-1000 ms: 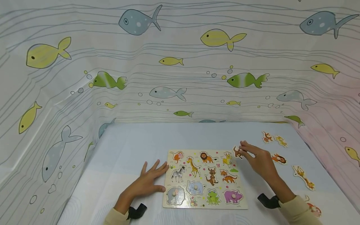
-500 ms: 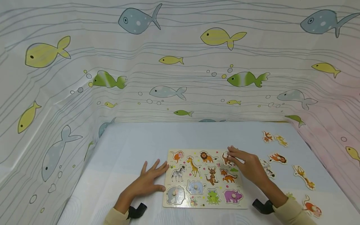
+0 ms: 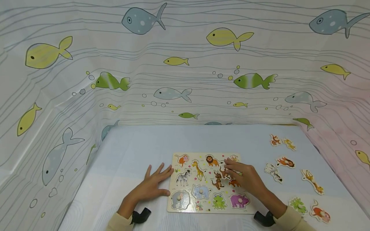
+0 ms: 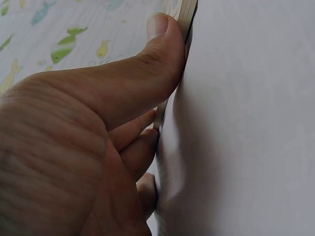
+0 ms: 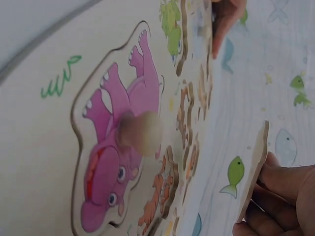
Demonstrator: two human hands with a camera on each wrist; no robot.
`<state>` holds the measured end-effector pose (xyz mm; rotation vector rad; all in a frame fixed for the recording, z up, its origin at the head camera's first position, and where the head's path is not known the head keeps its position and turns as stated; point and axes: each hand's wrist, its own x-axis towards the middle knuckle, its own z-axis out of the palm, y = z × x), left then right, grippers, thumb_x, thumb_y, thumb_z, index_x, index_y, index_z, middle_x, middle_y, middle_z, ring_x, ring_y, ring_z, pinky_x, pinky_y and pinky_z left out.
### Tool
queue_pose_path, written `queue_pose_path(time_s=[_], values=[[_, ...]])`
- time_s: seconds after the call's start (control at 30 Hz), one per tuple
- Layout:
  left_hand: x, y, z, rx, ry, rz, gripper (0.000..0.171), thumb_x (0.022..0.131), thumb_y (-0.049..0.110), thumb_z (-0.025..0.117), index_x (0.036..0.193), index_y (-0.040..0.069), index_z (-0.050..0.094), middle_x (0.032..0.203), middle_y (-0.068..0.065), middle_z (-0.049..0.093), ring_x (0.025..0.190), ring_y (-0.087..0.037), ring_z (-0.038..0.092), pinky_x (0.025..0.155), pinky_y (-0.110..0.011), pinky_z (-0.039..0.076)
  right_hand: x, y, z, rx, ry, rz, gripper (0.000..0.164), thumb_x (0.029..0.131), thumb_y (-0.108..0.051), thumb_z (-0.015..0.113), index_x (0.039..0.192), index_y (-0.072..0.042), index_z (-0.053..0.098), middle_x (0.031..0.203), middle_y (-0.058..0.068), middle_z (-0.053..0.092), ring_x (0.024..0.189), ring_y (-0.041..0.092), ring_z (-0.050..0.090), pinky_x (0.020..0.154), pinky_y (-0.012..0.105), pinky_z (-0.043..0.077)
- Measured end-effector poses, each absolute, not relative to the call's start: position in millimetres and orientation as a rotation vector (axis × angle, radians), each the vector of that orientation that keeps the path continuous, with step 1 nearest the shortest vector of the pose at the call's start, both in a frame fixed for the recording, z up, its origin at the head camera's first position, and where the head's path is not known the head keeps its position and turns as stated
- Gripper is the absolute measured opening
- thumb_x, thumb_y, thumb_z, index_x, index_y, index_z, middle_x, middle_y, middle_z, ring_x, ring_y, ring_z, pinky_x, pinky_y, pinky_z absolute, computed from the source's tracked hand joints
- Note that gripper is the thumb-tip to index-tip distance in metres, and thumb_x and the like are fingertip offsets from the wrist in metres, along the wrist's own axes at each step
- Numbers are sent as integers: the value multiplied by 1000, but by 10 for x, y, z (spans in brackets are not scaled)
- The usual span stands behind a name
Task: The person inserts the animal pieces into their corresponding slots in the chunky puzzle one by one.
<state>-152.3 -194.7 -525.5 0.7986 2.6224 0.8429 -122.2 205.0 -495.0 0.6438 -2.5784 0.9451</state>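
Note:
A wooden animal puzzle board (image 3: 211, 211) lies on the table in the head view. My left hand (image 3: 153, 186) rests beside its left edge, fingers spread. In the left wrist view the thumb of that hand (image 4: 113, 96) touches the board's edge (image 4: 187, 17). Over the board's right half, my right hand (image 3: 245, 179) pinches a kangaroo puzzle piece (image 3: 223, 173), next to the kangaroo recess (image 3: 217, 181). The right wrist view shows this piece (image 5: 257, 169) edge-on, raised above the board, between thumb and fingers. The fingers partly hide the tiger and goat recesses.
Elephant (image 3: 180, 201), rhino (image 3: 201, 192) and hippo (image 3: 239, 201) pieces with knobs sit in the board. Loose pieces lie on the right of the table, among them a zebra (image 3: 273, 172), a lion (image 3: 286, 162), a giraffe (image 3: 312, 182), a frog (image 3: 298, 205) and a monkey (image 3: 320, 211).
My right hand has carried the kangaroo piece from the board's upper right corner leftward and nearer to me, over the board beside the kangaroo recess. The left hand has stayed in place.

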Motion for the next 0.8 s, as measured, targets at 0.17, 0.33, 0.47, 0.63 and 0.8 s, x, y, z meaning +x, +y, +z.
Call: queue_pose_path(time_s=[0.17, 0.33, 0.47, 0.63, 0.8], values=[[-1519, -1946, -5249, 796, 2627, 834, 94, 74, 43, 80, 154, 17, 38, 163, -4, 31, 155, -39, 13, 117, -69, -16, -1211, 1971, -5018, 683, -2574, 972, 30, 80, -4, 78, 111, -5, 77, 123, 11, 72, 116, 29, 68, 90, 32, 59], [-1518, -1944, -5245, 794, 2626, 836, 94, 74, 42, 81, 154, 16, 38, 163, -4, 31, 155, -39, 13, 117, -69, -16, -1201, 1907, -5096, 694, -2585, 1008, 30, 82, -4, 77, 112, -4, 76, 119, 11, 73, 115, 30, 68, 86, 31, 60], [-1519, -1936, -5242, 792, 2626, 826, 95, 74, 43, 81, 155, 17, 38, 163, -3, 31, 155, -39, 13, 117, -69, -16, -1192, 1878, -5146, 706, -2595, 1006, 30, 82, -5, 77, 113, -5, 76, 119, 9, 73, 114, 28, 68, 86, 33, 61], [-1521, -1931, -5235, 789, 2631, 823, 95, 74, 42, 81, 154, 17, 39, 162, -4, 32, 155, -39, 13, 117, -68, -15, -1179, 1860, -5181, 723, -2625, 1029, 31, 83, -5, 77, 113, -6, 76, 121, 7, 73, 117, 27, 67, 90, 39, 59], [-1523, -1930, -5238, 785, 2629, 831, 94, 73, 41, 81, 154, 16, 39, 162, -4, 33, 155, -39, 13, 117, -68, -16, -1179, 1862, -5196, 745, -2645, 1050, 29, 84, -5, 76, 113, -5, 76, 122, 7, 72, 118, 28, 66, 92, 42, 57]])
